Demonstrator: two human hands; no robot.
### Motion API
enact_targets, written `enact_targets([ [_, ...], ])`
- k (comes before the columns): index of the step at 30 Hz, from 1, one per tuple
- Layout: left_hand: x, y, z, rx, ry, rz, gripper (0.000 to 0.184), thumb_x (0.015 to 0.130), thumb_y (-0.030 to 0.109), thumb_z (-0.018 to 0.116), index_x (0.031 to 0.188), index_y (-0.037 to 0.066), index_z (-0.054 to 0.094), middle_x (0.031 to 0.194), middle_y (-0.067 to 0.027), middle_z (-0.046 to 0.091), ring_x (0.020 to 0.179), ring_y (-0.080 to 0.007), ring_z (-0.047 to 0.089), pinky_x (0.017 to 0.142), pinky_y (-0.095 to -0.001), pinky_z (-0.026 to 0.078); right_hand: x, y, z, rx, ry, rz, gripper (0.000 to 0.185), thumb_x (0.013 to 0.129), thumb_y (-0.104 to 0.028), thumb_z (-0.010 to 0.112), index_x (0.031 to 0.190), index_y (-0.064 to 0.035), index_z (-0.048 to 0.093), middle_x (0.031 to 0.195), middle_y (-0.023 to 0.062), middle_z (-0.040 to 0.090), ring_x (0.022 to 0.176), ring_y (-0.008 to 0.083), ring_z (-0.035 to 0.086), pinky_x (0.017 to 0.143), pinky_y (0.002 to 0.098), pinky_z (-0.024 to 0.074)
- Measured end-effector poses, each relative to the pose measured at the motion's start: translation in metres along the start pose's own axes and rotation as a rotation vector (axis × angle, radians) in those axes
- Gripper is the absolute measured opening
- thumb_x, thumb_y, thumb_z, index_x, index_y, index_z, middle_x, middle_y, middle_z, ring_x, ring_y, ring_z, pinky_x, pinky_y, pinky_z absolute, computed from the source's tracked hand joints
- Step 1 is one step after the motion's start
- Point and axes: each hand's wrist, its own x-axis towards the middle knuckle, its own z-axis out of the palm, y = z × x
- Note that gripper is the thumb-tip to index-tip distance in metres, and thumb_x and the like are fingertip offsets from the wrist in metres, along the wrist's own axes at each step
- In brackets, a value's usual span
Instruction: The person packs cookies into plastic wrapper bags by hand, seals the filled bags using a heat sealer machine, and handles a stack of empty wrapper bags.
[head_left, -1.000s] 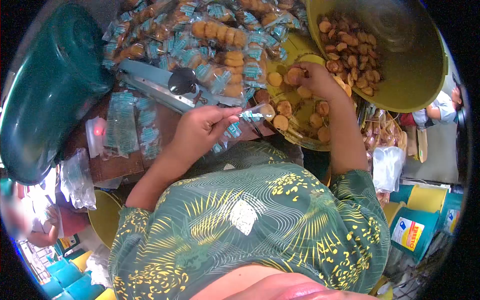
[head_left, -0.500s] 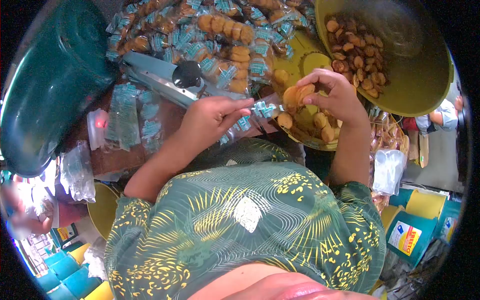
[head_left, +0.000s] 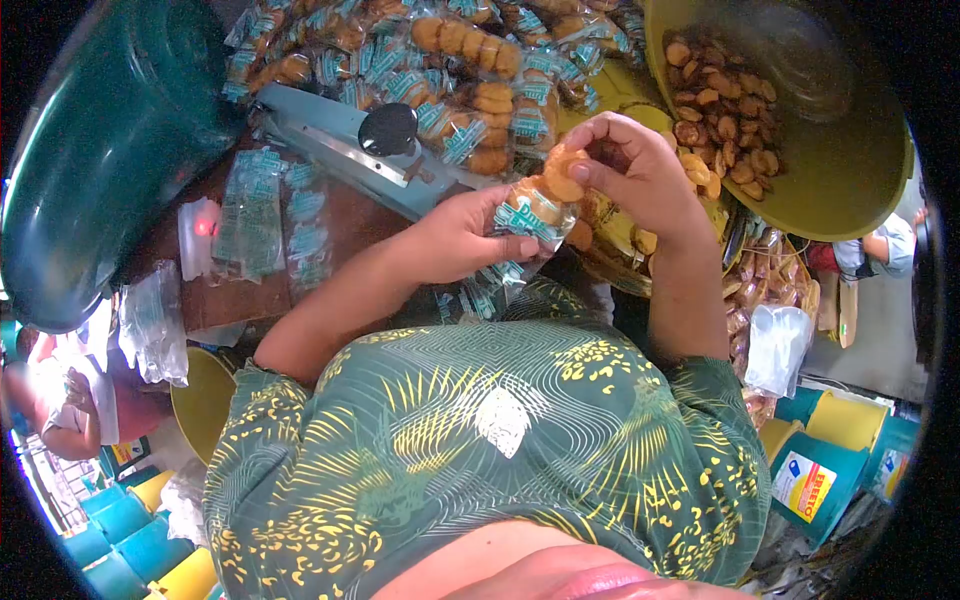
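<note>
My left hand (head_left: 462,238) is closed around a clear plastic bag (head_left: 530,222) with teal print. Round golden biscuits show inside the bag's upper part. At its mouth, my right hand (head_left: 640,175) pinches more biscuits (head_left: 565,172) between thumb and fingers, and they touch the bag's opening. Below and behind the right hand, a yellow tray (head_left: 625,90) holds loose biscuits, partly hidden by the hand and forearm. A blue-grey heat sealer (head_left: 330,135) with a black round knob (head_left: 388,130) lies just beyond my left hand.
Filled biscuit packets (head_left: 465,45) are heaped at the back. A tilted yellow tub (head_left: 850,190) with many biscuits stands at the right, a large green tub (head_left: 110,150) at the left. Flat printed bags (head_left: 250,215) lie on the brown table. Another person (head_left: 75,400) is at far left.
My right hand has brought biscuits from above the yellow tray leftward to the bag. The bag, flat before, is now opened with biscuits in it, and my left hand grips its side.
</note>
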Motion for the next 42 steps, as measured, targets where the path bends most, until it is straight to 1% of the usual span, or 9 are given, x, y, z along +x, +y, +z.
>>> enact_targets([
  [9,0.0,-0.003,0.004,0.025,0.03,0.031,0.049,0.09,0.019,0.07,0.131,0.003,0.048,0.115,-0.0035,0.061,0.105,-0.0136,0.059,0.094,-0.0308,0.047,0.0,-0.002,0.008,-0.003,-0.147,0.019,0.017,0.084,-0.011,0.074,0.093,-0.0015,0.063,0.092,0.0033,0.064,0.089,0.0124,0.059,0.081,0.0289,0.0494],
  [15,0.002,-0.005,0.006,-0.025,0.125,0.024,0.064,0.085,0.024,0.076,0.135,0.005,0.041,0.113,-0.0017,0.059,0.106,-0.0125,0.056,0.094,-0.0299,0.045,0.007,0.006,0.021,-0.156,-0.148,-0.129,0.02,0.08,-0.016,0.076,0.085,-0.0019,0.064,0.093,0.0079,0.063,0.086,0.0204,0.061,0.08,0.0309,0.0489],
  [18,0.0,0.001,0.009,0.045,0.12,0.046,0.066,0.083,0.024,0.077,0.135,0.005,0.041,0.114,-0.0018,0.059,0.107,-0.0122,0.055,0.095,-0.0305,0.044,0.006,0.002,0.03,-0.297,-0.081,-0.394,0.022,0.081,-0.02,0.075,0.083,-0.0021,0.063,0.092,0.0091,0.062,0.084,0.0227,0.061,0.075,0.0323,0.0488],
  [21,0.003,-0.002,0.01,0.09,0.165,0.15,0.062,0.083,0.022,0.077,0.132,0.005,0.044,0.114,-0.0021,0.059,0.108,-0.0121,0.055,0.096,-0.0313,0.044,0.001,-0.002,0.042,-0.492,-0.047,-0.345,0.023,0.084,-0.02,0.072,0.081,-0.0019,0.059,0.091,0.011,0.061,0.083,0.0279,0.06,0.071,0.0364,0.0487],
  [26,0.002,-0.015,0.002,-0.145,0.013,-0.134,0.058,0.082,0.023,0.079,0.127,0.005,0.046,0.107,-0.0038,0.06,0.098,-0.013,0.058,0.086,-0.0295,0.048,-0.006,-0.002,0.057,-0.527,0.164,-0.218,0.02,0.088,-0.021,0.066,0.086,-0.0027,0.058,0.082,0.0183,0.062,0.081,0.0377,0.061,0.07,0.0442,0.0489],
  [30,-0.001,-0.013,0.003,-0.233,0.046,-0.105,0.043,0.084,0.022,0.076,0.116,0.008,0.051,0.093,-0.0019,0.062,0.08,-0.01,0.06,0.07,-0.0257,0.05,0.009,0.015,0.016,-0.761,0.263,-0.179,0.019,0.095,-0.016,0.061,0.103,0.0009,0.063,0.093,0.0144,0.066,0.084,0.0269,0.064,0.078,0.033,0.0501],
  [33,-0.003,-0.016,-0.003,-0.138,0.048,-0.101,0.068,0.084,0.021,0.076,0.141,0.007,0.04,0.103,-0.0022,0.062,0.088,-0.0132,0.061,0.074,-0.0281,0.051,0.027,0.063,-0.021,-0.736,0.319,0.112,0.027,0.091,-0.018,0.064,0.111,0.0004,0.063,0.097,0.0167,0.066,0.091,0.03,0.064,0.083,0.0368,0.0499],
  [36,-0.004,-0.023,-0.006,-0.107,0.077,-0.111,0.067,0.084,0.021,0.076,0.14,0.007,0.041,0.101,-0.0019,0.063,0.086,-0.0123,0.061,0.07,-0.0265,0.05,0.02,0.07,-0.016,-1.102,0.085,0.153,0.037,0.086,-0.019,0.068,0.118,-0.0011,0.062,0.102,0.0196,0.065,0.099,0.0338,0.062,0.089,0.0404,0.0487],
  [42,-0.004,-0.019,-0.005,-0.059,0.113,-0.09,0.063,0.083,0.02,0.077,0.136,0.007,0.045,0.1,-0.0013,0.064,0.087,-0.0113,0.061,0.073,-0.0256,0.051,0.019,0.064,-0.009,-1.062,0.121,0.272,0.032,0.087,-0.016,0.066,0.115,-0.0036,0.064,0.116,0.0194,0.06,0.105,0.038,0.058,0.091,0.0393,0.0482],
])
